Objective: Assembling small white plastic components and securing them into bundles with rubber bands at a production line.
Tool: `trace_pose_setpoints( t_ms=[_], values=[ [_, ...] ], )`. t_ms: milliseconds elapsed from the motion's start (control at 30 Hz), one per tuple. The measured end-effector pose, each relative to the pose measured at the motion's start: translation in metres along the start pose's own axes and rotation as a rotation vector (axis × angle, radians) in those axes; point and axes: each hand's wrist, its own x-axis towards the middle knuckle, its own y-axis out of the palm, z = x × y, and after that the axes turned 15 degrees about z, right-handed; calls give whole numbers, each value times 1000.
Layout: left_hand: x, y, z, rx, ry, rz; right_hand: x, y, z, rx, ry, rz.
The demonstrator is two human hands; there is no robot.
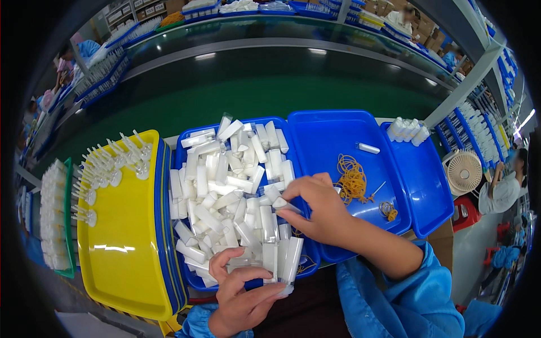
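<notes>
Left hand (242,298) grasps an upright row of clear rectangular plastic tubes with white caps (282,259) at the near edge of the blue plastic tray heaped with white tubes (186,146). Right hand (315,211) pinches one white tube (280,204) just above that row. Just right, a second blue tray (327,127) holds orange rubber bands (352,180). Left, a yellow plastic tray (121,253) carries clear applicator sticks (110,169)

Three blue trays (332,127), one yellow tray (121,253) (white caps (225,186) uncountable)
</notes>
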Motion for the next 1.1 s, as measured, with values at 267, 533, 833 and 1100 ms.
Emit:
trace_pose_setpoints(
  t_ms=[267, 533, 833, 1100],
  values=[
    [1, 7, -1, 23, 25, 61, -22, -27, 20, 1004, 165, 155],
    [2, 15, -3, 84, 102, 1, -27, -22, 19, 1438, 231, 186],
    [1, 16, -2, 113, 134, 93, -31, -47, 30, 553, 115, 302],
    [0, 18, 1, 191, 228, 114, -41, -38, 30, 751, 256, 424]
  ],
)
